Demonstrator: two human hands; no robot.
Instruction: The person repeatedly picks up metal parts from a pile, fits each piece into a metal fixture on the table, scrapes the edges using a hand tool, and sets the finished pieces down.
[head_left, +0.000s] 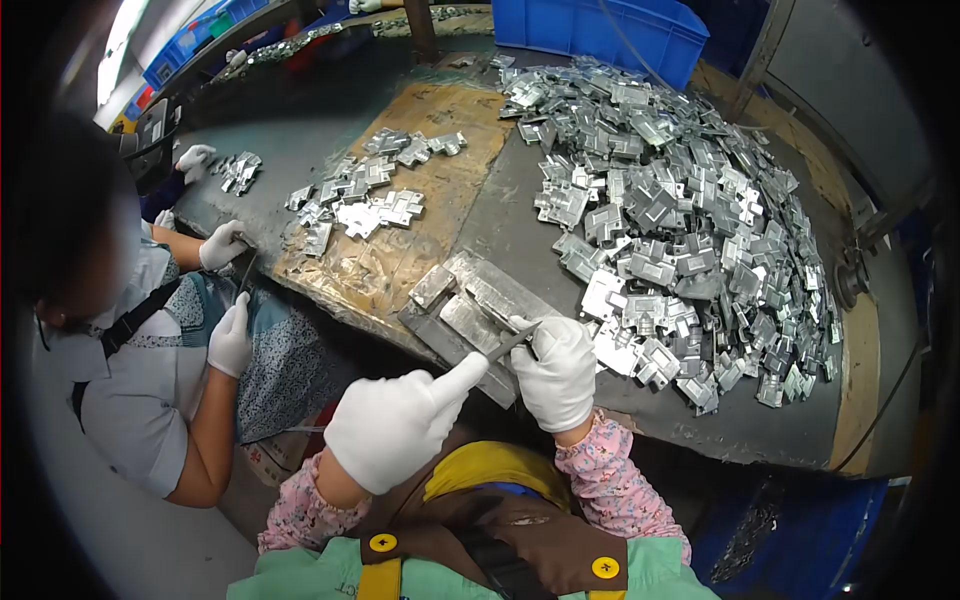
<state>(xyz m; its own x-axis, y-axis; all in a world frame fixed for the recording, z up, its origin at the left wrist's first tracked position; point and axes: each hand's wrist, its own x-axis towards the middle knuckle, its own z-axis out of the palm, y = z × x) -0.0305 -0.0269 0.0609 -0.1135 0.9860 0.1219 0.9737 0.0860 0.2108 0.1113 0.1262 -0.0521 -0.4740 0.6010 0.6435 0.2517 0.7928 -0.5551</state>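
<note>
Bar (512, 341) right between my hands, slim, straight and dark grey, far duller than the silvery metal parts (655, 210) heaped on the tabletop (505, 215)! It slants over scuffed metal blocks (475, 318) near the edge. My left hand (395, 430) has fingers curled on its near end, forefinger outstretched; my right hand's (555, 375) fingers bunch at its far end, their grip partly hidden.
</note>
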